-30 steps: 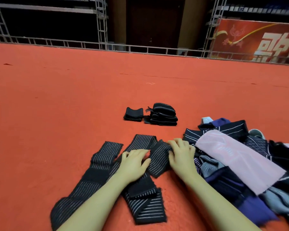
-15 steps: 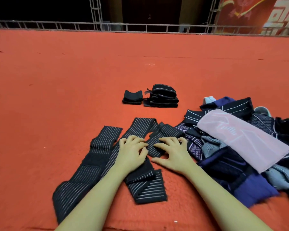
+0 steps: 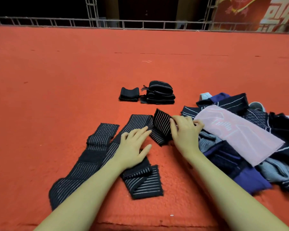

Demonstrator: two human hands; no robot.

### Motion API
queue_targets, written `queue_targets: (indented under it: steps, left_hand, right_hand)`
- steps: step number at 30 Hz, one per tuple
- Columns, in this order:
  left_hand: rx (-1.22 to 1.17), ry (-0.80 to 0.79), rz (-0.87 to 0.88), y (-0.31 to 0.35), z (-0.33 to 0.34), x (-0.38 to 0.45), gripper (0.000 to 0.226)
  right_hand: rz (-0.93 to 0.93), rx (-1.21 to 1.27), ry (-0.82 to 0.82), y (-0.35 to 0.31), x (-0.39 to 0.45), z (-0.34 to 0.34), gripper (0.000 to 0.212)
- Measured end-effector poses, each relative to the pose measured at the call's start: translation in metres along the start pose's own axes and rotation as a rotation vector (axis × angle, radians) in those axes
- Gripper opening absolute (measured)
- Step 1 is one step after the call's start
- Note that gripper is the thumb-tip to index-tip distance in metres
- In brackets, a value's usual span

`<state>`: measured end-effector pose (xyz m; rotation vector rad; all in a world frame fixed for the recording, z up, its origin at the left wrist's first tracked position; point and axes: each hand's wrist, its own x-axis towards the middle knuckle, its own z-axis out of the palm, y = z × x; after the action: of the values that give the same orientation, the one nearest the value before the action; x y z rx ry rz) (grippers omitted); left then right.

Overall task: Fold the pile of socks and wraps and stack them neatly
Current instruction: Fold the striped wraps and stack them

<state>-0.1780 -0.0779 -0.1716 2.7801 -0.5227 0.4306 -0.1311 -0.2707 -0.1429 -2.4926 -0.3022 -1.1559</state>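
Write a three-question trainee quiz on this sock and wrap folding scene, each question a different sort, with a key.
1. True or false: the left hand lies flat on the striped wrap.
2. Which hand lifts the wrap's far end? A) left B) right C) both
3. Fill in: the big cloth on top of the unsorted pile is coloured ____.

Key
1. True; its fingers are straight, pressing the wrap down.
2. B; the right hand pinches that end up off the red carpet.
3. Pink; the pink cloth covers the darker socks.

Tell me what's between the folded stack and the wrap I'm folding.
Head view: only bare red carpet lies between the folded stack and the wrap.
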Motion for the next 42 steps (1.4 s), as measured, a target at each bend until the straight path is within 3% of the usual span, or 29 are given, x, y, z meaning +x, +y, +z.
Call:
queue_targets:
  steps: [3, 9, 13, 16, 18, 21, 25, 29, 32, 34, 37, 42]
  left_hand:
    - [0.045, -0.122, 0.008, 0.003, -0.006, 0.015, 0.076]
    - [0.076, -0.326, -0.013, 0.026, -0.001, 0.045, 0.053]
    - [0.132, -0.236, -0.062, 0.032, 0.007, 0.049, 0.043]
    - [0.2, -0.19, -0.072, 0.039, 0.006, 0.057, 0.041]
    - [0.18, -0.161, -0.115, 0.04, 0.01, 0.062, 0.038]
    - [0.085, -0.096, -0.203, 0.037, 0.016, 0.067, 0.043]
    - [0.127, -0.14, -0.175, 0.033, 0.026, 0.065, 0.054]
    - [0.11, -0.179, -0.215, 0.032, 0.032, 0.061, 0.052]
    - [0.09, -0.19, -0.202, 0.032, 0.032, 0.062, 0.05]
    - [0.07, -0.181, -0.209, 0.032, 0.031, 0.062, 0.049]
    - [0.048, -0.191, -0.225, 0.031, 0.032, 0.061, 0.048]
    - [0.057, -0.187, -0.233, 0.03, 0.033, 0.062, 0.048]
  right_hand:
    - [0.025, -0.075, 0.025, 0.005, 0.023, -0.008, 0.022]
    - [0.093, -0.239, -0.022, 0.03, 0.049, -0.014, 0.027]
    - [0.053, -0.24, -0.032, 0.043, 0.052, -0.017, 0.008]
    - [0.012, -0.224, -0.039, 0.049, 0.046, -0.016, 0.044]
    - [-0.013, -0.213, -0.044, 0.054, 0.039, -0.018, 0.055]
    - [-0.072, -0.177, -0.03, 0.063, 0.029, -0.02, 0.047]
    - [-0.089, -0.18, -0.077, 0.062, 0.018, -0.014, 0.035]
    - [-0.053, -0.26, -0.26, 0.054, 0.012, -0.001, 0.084]
    - [-0.06, -0.29, -0.368, 0.043, 0.014, 0.009, 0.095]
    - [-0.106, -0.292, -0.362, 0.039, 0.013, 0.018, 0.079]
    - [-0.214, -0.28, -0.229, 0.04, 0.006, 0.029, 0.034]
    - [-0.142, -0.266, -0.068, 0.048, 0.013, 0.027, 0.007]
